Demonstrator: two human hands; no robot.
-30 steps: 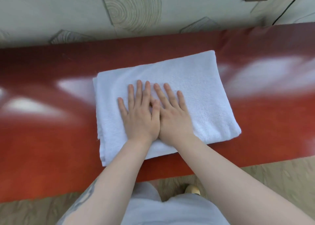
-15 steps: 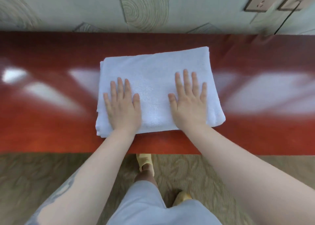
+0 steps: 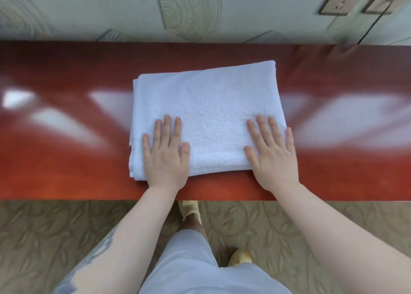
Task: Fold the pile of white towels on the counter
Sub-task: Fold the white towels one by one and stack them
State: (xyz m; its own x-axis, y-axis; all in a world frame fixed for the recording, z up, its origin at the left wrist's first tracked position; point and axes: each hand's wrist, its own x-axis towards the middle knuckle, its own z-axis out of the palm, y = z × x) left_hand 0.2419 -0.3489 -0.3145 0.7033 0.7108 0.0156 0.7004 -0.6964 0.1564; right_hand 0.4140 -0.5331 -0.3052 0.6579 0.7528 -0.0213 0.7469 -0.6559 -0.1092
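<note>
A: We see one white towel (image 3: 206, 106) folded into a thick rectangle, lying flat on the glossy red-brown table (image 3: 66, 160), roughly midway along it, its near edge close to the table's front edge.

B: And we have both hands on it. The left hand (image 3: 165, 158) lies palm down on the towel's near left corner, fingers straight and slightly spread, gripping nothing.

A: The right hand (image 3: 274, 155) does the same at the near right corner, flat and unclenched; its little finger runs along the towel's right edge, and the heel of the palm sits past the near edge over the table.

B: We note the two hands are well apart, with a bare stretch of towel between them.

A: Layered edges show at the towel's left side.

B: Behind the table we see a pale patterned wall (image 3: 89, 11) with a socket plate (image 3: 342, 0) at the upper right. Below, patterned carpet (image 3: 44, 238) and a yellowish slipper (image 3: 189, 208) just under the table's front edge.
</note>
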